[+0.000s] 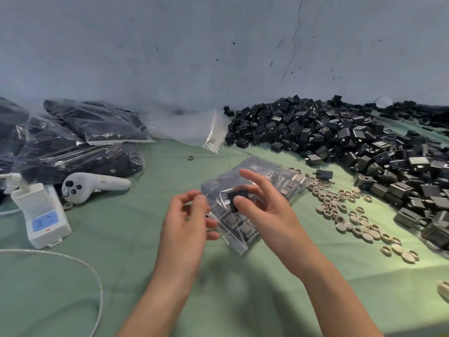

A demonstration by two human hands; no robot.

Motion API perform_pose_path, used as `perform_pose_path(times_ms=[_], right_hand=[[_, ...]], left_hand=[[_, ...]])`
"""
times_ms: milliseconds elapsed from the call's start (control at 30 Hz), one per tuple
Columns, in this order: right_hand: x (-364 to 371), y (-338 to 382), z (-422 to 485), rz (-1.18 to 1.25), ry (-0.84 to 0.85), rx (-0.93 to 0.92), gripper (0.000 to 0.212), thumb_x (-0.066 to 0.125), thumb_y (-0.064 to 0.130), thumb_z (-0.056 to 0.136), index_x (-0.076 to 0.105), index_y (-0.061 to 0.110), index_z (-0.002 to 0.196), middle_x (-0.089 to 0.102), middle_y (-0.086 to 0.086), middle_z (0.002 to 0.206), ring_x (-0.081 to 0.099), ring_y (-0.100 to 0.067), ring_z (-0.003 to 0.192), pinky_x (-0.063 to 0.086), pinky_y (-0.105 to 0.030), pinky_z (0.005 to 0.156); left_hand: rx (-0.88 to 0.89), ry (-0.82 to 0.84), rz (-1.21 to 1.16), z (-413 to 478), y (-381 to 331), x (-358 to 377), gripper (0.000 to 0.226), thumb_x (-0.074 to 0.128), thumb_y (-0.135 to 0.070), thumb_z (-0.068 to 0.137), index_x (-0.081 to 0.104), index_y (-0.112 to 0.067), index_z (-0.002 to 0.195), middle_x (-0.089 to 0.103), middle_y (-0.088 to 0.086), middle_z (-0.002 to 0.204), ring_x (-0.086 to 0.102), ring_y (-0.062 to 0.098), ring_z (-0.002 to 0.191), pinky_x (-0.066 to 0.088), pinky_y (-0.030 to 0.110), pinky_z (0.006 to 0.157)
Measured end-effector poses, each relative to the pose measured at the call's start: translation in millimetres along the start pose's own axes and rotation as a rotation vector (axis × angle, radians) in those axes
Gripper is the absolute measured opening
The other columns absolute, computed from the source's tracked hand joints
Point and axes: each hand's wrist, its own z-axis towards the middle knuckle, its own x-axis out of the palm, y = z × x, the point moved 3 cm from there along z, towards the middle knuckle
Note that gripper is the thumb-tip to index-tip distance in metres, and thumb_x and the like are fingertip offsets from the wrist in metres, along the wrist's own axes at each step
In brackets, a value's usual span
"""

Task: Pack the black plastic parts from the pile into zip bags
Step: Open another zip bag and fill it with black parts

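A white controller [97, 184] lies at the left of the green table [121, 251], beside a white power strip [41, 215]. A braided cable [97, 276] curves nearer. Beige rings [352, 215] are scattered at the right, below a cracked wall [194, 45].

The zip bag [263, 167] sits mid-table [136, 239] between the two hands. The left hand [187, 224] pinches its left edge, and the right hand [266, 205] holds a part [236, 200] at its top. Behind and to the right, the pile of parts [340, 142] runs along the wall [218, 45]. A scatter of rings [352, 215] lies between pile and bag. Empty bags [211, 132] lie behind the zip bag, left of the pile. Far left, filled bags [85, 132] are stacked. Before them lie a controller [94, 186] and a power strip [41, 215], with a cable [96, 273] nearer still.
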Motion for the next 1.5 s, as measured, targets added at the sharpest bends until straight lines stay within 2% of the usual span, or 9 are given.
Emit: perform_pose_path(times_ms=[100,267,400,567,667,933,1167,1267,1500], right_hand=[[15.1,-2.8,-2.9,0.051,0.092,-0.021,0.047,0.062,0.002,0.095,0.055,0.029,0.132,0.07,0.001,0.121,0.069,-0.009,0.105,0.055,-0.025,0.086],[13.8,-3.5,-7.2,-0.015,0.122,-0.061,0.042,0.058,0.013,0.1,0.055,0.032,0.136,0.065,0.008,0.129,0.061,0.0,0.118,0.05,-0.02,0.096],[-26.0,-2.1,-4.3,-0.499,-0.302,-0.158,0.024,0.053,0.015,0.099,0.065,0.028,0.116,0.066,0.016,0.107,0.062,0.004,0.096,0.05,-0.014,0.08],[-33.3,-27.7,1.7,-0.98,-0.281,-0.01,0.024,0.049,0.024,0.1,0.068,0.019,0.113,0.059,0.009,0.118,0.053,-0.011,0.111,0.043,-0.036,0.1],[-29.3,-27.7,3.4,-1.015,-0.249,-0.048,0.026,0.051,0.027,0.1,0.067,0.02,0.119,0.057,0.012,0.131,0.053,-0.009,0.119,0.041,-0.036,0.105],[-33.7,-31.0,2.1,-1.048,-0.149,-0.035,0.034,0.047,0.03,0.101,0.054,0.028,0.134,0.055,0.014,0.133,0.048,-0.011,0.123,0.038,-0.035,0.105],[-36.5,-32.4,7.8,-1.084,-0.163,-0.028,0.037,0.047,0.032,0.1,0.057,0.028,0.135,0.051,0.014,0.136,0.046,-0.011,0.122,0.035,-0.034,0.105],[-37.2,-30.9,9.7,-1.072,-0.161,-0.047,0.026,0.05,0.032,0.099,0.064,0.034,0.121,0.055,0.016,0.126,0.05,-0.009,0.116,0.035,-0.034,0.102],[-37.0,-32.3,10.4,-1.063,-0.155,-0.058,0.026,0.05,0.032,0.099,0.06,0.04,0.121,0.053,0.016,0.121,0.048,-0.009,0.112,0.035,-0.032,0.101]], left_hand=[[-0.152,0.217,-0.105,-9.4,3.0,15.2,0.017,0.053,-0.021,0.1,0.06,-0.015,0.114,0.075,0.009,0.096,0.072,0.018,0.075,0.054,0.024,0.058],[-0.245,0.118,-0.258,-2.7,4.0,-7.9,0.01,0.056,-0.013,0.098,0.059,-0.01,0.106,0.074,0.002,0.077,0.071,0.013,0.067,0.058,0.021,0.06],[-0.182,-0.074,0.082,5.1,13.3,-44.4,0.019,0.067,-0.008,0.091,0.062,-0.016,0.108,0.068,0.01,0.085,0.06,0.02,0.07,0.053,0.03,0.076],[-0.039,-0.024,0.254,5.3,20.2,-32.6,0.026,0.067,0.001,0.086,0.061,-0.021,0.098,0.068,-0.003,0.091,0.064,-0.001,0.072,0.041,0.001,0.058],[0.027,-0.032,0.272,11.0,25.6,-18.4,0.031,0.068,-0.001,0.087,0.053,-0.022,0.104,0.064,-0.009,0.102,0.064,0.004,0.094,0.043,0.004,0.07],[0.053,-0.075,0.261,19.9,35.8,-2.2,0.025,0.071,-0.006,0.087,0.053,-0.021,0.096,0.065,-0.005,0.092,0.062,-0.011,0.069,0.041,0.0,0.061],[0.139,0.07,0.395,17.4,30.8,1.9,0.026,0.055,-0.003,0.094,0.068,-0.025,0.096,0.068,-0.005,0.104,0.065,0.002,0.088,0.046,0.013,0.076],[0.093,0.003,0.383,19.8,28.4,-4.7,0.029,0.051,-0.005,0.095,0.067,-0.028,0.097,0.07,-0.006,0.103,0.064,0.01,0.085,0.047,0.028,0.073],[-0.148,0.097,0.028,17.9,23.6,12.7,0.04,0.044,0.01,0.092,0.06,-0.022,0.111,0.071,-0.008,0.108,0.071,0.006,0.073,0.053,0.019,0.059]])
